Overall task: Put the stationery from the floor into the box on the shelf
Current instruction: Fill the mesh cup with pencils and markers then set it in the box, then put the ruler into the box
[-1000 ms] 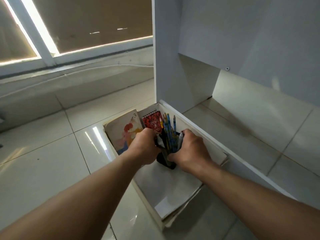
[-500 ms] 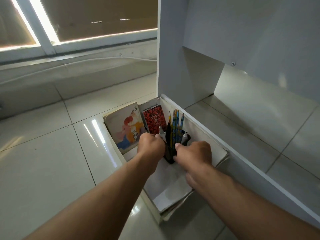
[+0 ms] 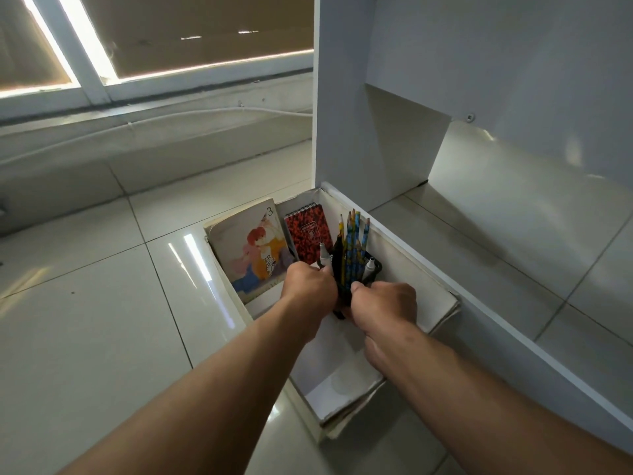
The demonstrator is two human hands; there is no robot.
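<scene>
both hands remain closed on the black pen holder: left hand on its left side, right hand on its right. since the previous second the holder has moved farther into the white box, near the red notebook and book. placement appears almost complete.

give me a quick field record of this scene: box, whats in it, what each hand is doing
box: white box, open top, on the tiled floor beside the white shelf unit
contents: illustrated book and red spiral notepad leaning at the far end; black pen holder with pencils and markers
left hand: left hand in a closed grip on the holder's left side
right hand: right hand in a closed grip on its right side
holder: inside the box, upright
</scene>
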